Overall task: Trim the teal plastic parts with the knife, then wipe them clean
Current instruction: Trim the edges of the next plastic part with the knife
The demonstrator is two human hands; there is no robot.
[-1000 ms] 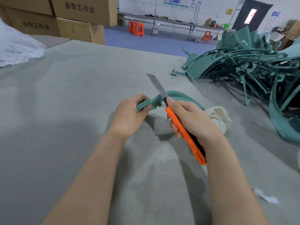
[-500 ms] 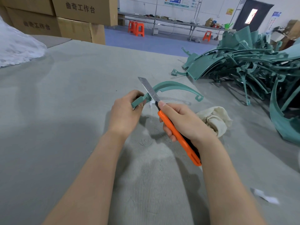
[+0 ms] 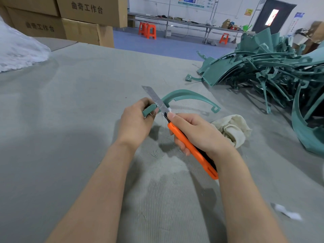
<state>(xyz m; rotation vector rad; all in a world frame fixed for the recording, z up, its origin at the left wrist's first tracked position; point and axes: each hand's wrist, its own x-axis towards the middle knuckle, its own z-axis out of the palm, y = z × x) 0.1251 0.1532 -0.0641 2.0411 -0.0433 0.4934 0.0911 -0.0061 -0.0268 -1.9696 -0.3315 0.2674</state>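
Teal plastic meets steel at mid-counter: your left hand has its fingers curled tight round the near end of the curved teal part. The part's arc runs off toward 2 o'clock and ends in a small hook; whether that hook touches the surface cannot be told. Your right hand is wrapped closed round the orange knife, one fingertip pressed up at the base of the blade. The blade crosses the part just beside your left thumb, its tip pointing to 11 o'clock.

That closeness is the hazard — if the edge bites and then slips free, it could run into the hand steadying the piece. Too steep an angle may gouge the plastic rather than shave it, and the long free end could swing if your hold slackens.

A cream cloth lies at 3 o'clock of your right hand, near enough for wiping — the pile of teal parts sits well apart at 2 o'clock.
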